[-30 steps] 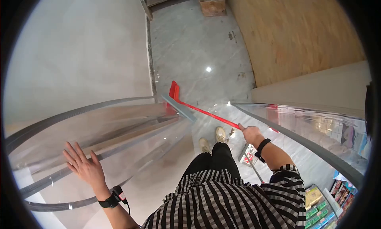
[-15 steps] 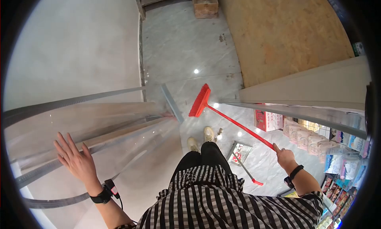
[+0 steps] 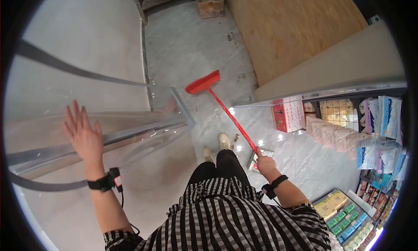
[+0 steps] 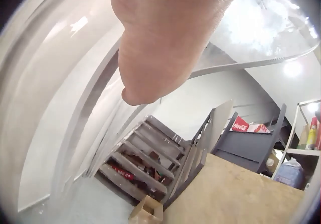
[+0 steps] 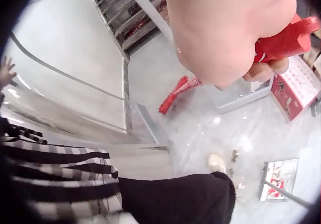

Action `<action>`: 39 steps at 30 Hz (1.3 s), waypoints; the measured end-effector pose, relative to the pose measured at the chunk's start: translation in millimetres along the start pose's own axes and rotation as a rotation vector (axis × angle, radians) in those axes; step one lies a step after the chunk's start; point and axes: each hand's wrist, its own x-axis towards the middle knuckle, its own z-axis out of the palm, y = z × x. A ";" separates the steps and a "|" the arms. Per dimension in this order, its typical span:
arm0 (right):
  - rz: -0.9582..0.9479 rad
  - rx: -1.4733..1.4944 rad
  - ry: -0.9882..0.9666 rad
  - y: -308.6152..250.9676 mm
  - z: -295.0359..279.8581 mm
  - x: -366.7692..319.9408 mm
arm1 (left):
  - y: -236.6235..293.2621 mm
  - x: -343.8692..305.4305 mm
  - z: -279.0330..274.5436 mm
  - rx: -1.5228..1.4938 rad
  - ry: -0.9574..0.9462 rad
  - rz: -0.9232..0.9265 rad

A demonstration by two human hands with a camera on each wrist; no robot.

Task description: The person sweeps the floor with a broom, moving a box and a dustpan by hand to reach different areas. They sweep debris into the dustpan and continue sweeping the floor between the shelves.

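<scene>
My left hand (image 3: 87,135), fingers spread, presses against a clear plastic door curtain (image 3: 126,120) with grey edge strips on the left. In the left wrist view, part of that hand (image 4: 160,43) fills the top, in front of the see-through sheet. With my right hand (image 3: 265,164) I grip the upper end of a red broom (image 3: 203,82). Its bristled head lies out in front on the grey floor, past the curtain's grey bottom bar (image 3: 183,107). The right wrist view shows my fingers wrapped around the red handle end (image 5: 286,40).
A dustpan (image 5: 281,181) with a long thin handle lies right of my feet, dirt specks near my shoe (image 5: 215,163). A red and white box (image 3: 288,115) and shelves of packets stand right. Ahead are a cardboard box (image 3: 210,7), slatted rack (image 4: 143,156) and wooden board (image 3: 296,38).
The broom head came out from behind the left curtain, swung right, then moved slightly left and farther away. My left hand rose with the curtain; my right hand went right, then back left.
</scene>
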 end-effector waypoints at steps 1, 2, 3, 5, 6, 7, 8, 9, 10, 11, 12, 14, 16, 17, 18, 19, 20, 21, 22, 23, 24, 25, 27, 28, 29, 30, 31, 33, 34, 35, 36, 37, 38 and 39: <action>-0.001 0.006 0.005 0.4 12.2 -6.0 | 9.1 6.1 0.7 -0.057 0.000 0.036; -0.004 0.022 0.030 4.7 28.0 -17.1 | 16.0 9.4 1.5 -0.059 0.010 0.034; -0.003 0.038 0.061 9.7 42.7 -31.6 | 21.9 12.7 1.0 -0.123 0.038 0.055; 0.050 0.036 -0.002 24.3 62.0 -66.2 | 37.0 29.3 -0.9 -0.193 0.078 0.076; 0.094 0.012 -0.051 22.0 69.6 -89.7 | 40.9 31.6 3.0 -0.250 0.103 0.125; 0.151 -0.018 -0.137 21.1 76.2 -114.8 | 46.3 32.8 5.7 -0.306 0.125 0.181; 0.170 -0.021 -0.136 30.3 92.9 -134.7 | 56.9 40.1 6.4 -0.317 0.132 0.190; 0.193 -0.015 -0.146 37.0 108.3 -157.3 | 66.4 44.6 8.1 -0.370 0.157 0.226; 0.201 -0.019 -0.115 45.6 124.6 -179.1 | 76.3 49.3 9.3 -0.420 0.179 0.261; 0.219 -0.031 -0.112 46.8 130.0 -201.6 | 86.9 53.5 10.3 -0.431 0.184 0.265; 0.225 -0.027 -0.115 41.7 119.8 -219.1 | 99.9 60.2 8.6 -0.474 0.200 0.309; 0.264 -0.036 -0.164 24.6 105.6 -259.9 | 121.0 62.4 5.1 -0.524 0.215 0.365; 0.293 -0.003 -0.163 19.2 95.1 -289.0 | 145.3 70.3 -3.8 -0.534 0.230 0.487; 0.311 0.019 -0.154 18.0 92.5 -296.8 | 157.4 71.9 -7.6 -0.542 0.238 0.486; 0.316 0.016 -0.151 14.5 93.8 -302.6 | 169.6 70.4 -8.5 -0.666 0.241 0.564; 0.310 0.026 -0.131 8.7 97.7 -309.0 | 180.9 65.5 -6.6 -0.790 0.236 0.644; 0.302 0.035 -0.113 3.4 100.2 -312.2 | 192.5 56.6 -1.8 -0.794 0.229 0.643; 0.294 0.050 -0.093 -3.9 102.9 -306.5 | 203.7 44.3 3.8 -0.899 0.173 0.688; 0.273 0.081 -0.089 -8.8 106.8 -293.9 | 212.8 32.5 9.8 -1.005 0.114 0.735; 0.255 0.114 -0.082 -13.2 112.0 -276.4 | 216.3 18.1 13.6 -1.011 0.108 0.739; 0.239 0.137 -0.079 -21.4 115.0 -254.3 | 215.4 -1.3 16.7 -1.125 -0.036 0.724; 0.223 0.163 -0.074 -30.1 119.0 -228.8 | 212.3 -20.9 16.8 -1.233 -0.181 0.710; 0.143 0.211 -0.041 -41.9 142.1 -177.0 | 197.9 -58.3 15.1 -1.250 -0.517 0.627; 0.122 0.200 -0.021 -51.5 148.6 -157.6 | 191.0 -79.7 26.5 -1.252 -0.538 0.650; 0.098 0.186 -0.003 -53.8 152.2 -144.6 | 189.9 -105.4 61.0 -1.257 -0.448 0.691; 0.104 0.191 -0.002 -46.7 158.7 -142.0 | 174.8 -125.5 57.8 -1.127 -0.579 0.652; 0.118 0.177 -0.015 -41.3 166.9 -142.9 | 163.8 -144.4 62.8 -1.065 -0.642 0.645; 0.127 0.178 -0.034 -23.5 169.7 -160.3 | 143.4 -186.3 74.9 -1.058 -0.734 0.530; 0.125 0.178 -0.028 -6.8 176.1 -173.2 | 135.3 -206.8 75.0 -1.058 -0.728 0.529; 0.115 0.182 -0.035 11.4 185.9 -188.4 | 128.1 -227.0 73.2 -1.050 -0.740 0.467; 0.100 0.182 -0.042 30.2 196.8 -201.9 | 122.4 -246.5 70.1 -1.041 -0.750 0.400; 0.089 0.176 -0.030 48.2 209.4 -216.1 | 118.0 -266.8 67.0 -1.041 -0.736 0.387; 0.106 0.153 -0.052 67.8 225.5 -230.6 | 114.8 -288.0 62.8 -1.012 -0.699 0.363; 0.122 0.127 -0.074 88.0 241.7 -243.9 | 112.5 -310.2 54.7 -0.982 -0.663 0.336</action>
